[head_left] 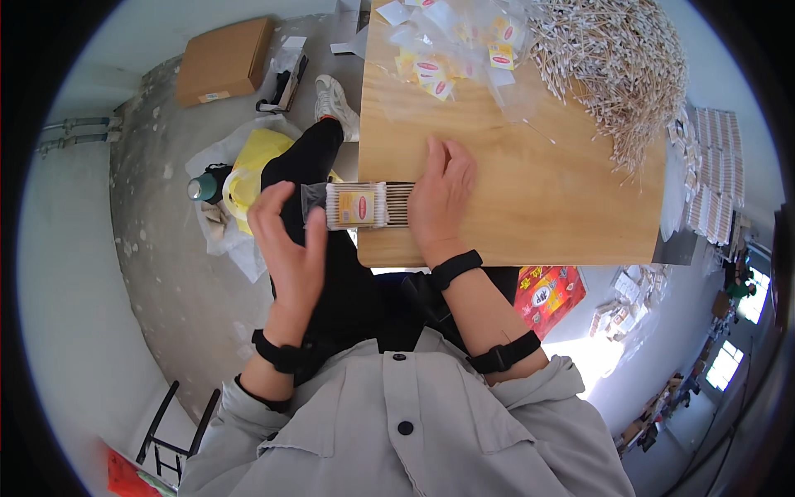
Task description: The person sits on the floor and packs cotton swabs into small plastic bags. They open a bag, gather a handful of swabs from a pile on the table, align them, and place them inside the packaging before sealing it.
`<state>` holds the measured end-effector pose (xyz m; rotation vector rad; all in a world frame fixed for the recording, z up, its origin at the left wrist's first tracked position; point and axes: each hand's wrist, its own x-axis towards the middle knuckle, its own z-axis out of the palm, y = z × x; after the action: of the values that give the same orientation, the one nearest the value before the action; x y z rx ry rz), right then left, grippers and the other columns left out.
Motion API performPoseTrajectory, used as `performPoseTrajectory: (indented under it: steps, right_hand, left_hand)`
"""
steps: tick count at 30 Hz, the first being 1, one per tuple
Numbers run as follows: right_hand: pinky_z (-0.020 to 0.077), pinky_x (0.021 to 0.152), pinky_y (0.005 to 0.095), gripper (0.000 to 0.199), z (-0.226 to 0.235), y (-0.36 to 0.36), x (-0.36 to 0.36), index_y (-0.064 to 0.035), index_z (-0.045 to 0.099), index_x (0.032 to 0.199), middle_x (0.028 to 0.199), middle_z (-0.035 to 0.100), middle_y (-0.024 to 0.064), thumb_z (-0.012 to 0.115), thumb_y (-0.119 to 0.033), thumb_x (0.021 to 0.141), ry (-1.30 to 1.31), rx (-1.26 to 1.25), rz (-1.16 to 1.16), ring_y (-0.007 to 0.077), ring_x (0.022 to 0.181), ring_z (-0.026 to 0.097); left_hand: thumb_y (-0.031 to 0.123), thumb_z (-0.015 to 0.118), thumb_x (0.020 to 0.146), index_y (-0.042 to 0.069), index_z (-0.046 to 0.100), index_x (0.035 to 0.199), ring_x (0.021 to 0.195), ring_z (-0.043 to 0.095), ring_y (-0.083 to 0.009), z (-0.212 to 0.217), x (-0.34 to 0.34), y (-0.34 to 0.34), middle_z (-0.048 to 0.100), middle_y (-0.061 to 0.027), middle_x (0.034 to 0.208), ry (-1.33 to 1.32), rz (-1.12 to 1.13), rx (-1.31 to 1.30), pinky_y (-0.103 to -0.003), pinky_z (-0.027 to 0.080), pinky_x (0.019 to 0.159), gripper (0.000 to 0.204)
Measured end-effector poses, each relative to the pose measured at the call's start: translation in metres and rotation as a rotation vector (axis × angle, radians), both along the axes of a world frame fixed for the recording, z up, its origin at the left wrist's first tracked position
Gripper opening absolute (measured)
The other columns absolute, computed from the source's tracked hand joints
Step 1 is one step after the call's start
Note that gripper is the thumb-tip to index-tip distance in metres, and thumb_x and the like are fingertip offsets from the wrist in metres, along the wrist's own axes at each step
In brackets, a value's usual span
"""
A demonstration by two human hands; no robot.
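A row of cotton swabs [396, 205] lies at the near left edge of a wooden table [530, 207], partly inside a clear packet [352, 205] with a yellow and red label. My right hand [441, 197] lies flat on the right end of the swabs, pressing them to the table. My left hand [286, 236] holds the packet's left end, which sticks out past the table edge. A large heap of loose cotton swabs [621, 62] covers the far right of the table. Several empty labelled packets [451, 50] lie at the far middle.
Stacks of filled packets [712, 174] sit right of the table. On the concrete floor at left are a cardboard box [222, 60], a yellow bag [252, 166] and a green bottle [201, 187]. A red and yellow bag [551, 294] lies under the table.
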<state>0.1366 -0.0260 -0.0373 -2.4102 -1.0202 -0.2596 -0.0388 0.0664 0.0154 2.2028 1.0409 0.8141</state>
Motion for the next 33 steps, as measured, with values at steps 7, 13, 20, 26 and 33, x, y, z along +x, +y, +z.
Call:
performPoseTrajectory:
  steps: [7, 13, 20, 26, 33]
  right_hand:
    - [0.0376, 0.102, 0.0459, 0.034, -0.001, 0.001, 0.002, 0.0013, 0.054, 0.122, 0.117, 0.047, 0.0157, 0.054, 0.000, 0.088, -0.033, 0.008, 0.028, 0.0365, 0.114, 0.046]
    - [0.0378, 0.102, 0.0456, 0.034, -0.004, 0.002, 0.000, -0.0006, 0.054, 0.123, 0.118, 0.047, 0.0154, 0.054, -0.001, 0.089, -0.018, 0.010, 0.011, 0.0365, 0.116, 0.045]
    - [0.0371, 0.103, 0.0455, 0.035, -0.005, 0.009, -0.007, -0.0003, 0.053, 0.124, 0.119, 0.047, 0.0152, 0.053, -0.002, 0.090, -0.007, 0.004, -0.016, 0.0362, 0.118, 0.044]
    - [0.0365, 0.104, 0.0452, 0.036, -0.005, 0.014, -0.012, 0.0000, 0.052, 0.125, 0.119, 0.047, 0.0162, 0.052, 0.000, 0.089, 0.032, 0.023, 0.006, 0.0369, 0.119, 0.044]
    - [0.0351, 0.112, 0.0403, 0.036, 0.004, -0.015, -0.007, 0.0031, 0.046, 0.130, 0.128, 0.048, 0.0194, 0.046, -0.003, 0.095, 0.681, 0.594, -0.165, 0.0299, 0.125, 0.046]
  left_hand:
    - [0.036, 0.055, 0.101, 0.006, 0.066, 0.093, 0.069, 0.053, -0.0020, -0.064, 0.008, 0.016, 0.062, 0.0035, 0.079, -0.435, 0.138, -1.161, -0.019, 0.041, 0.063, 0.033]
    - [0.032, 0.055, 0.102, 0.005, 0.064, 0.087, 0.068, 0.051, -0.0011, -0.070, 0.020, 0.004, 0.059, 0.0042, 0.078, -0.497, 0.176, -1.167, -0.019, 0.042, 0.061, 0.032]
    - [0.032, 0.056, 0.101, 0.005, 0.063, 0.094, 0.073, 0.055, -0.0024, -0.085, 0.017, 0.002, 0.062, 0.0028, 0.083, -0.518, 0.156, -1.094, -0.020, 0.045, 0.066, 0.028]
    - [0.032, 0.056, 0.101, 0.002, 0.065, 0.088, 0.068, 0.047, -0.0016, -0.080, 0.020, 0.001, 0.057, 0.0047, 0.076, -0.514, 0.168, -1.017, -0.021, 0.041, 0.061, 0.035]
    - [0.031, 0.056, 0.101, 0.005, 0.063, 0.083, 0.067, 0.044, -0.0016, -0.062, 0.012, 0.021, 0.054, 0.0061, 0.074, -0.457, 0.081, -1.121, -0.021, 0.037, 0.061, 0.032]
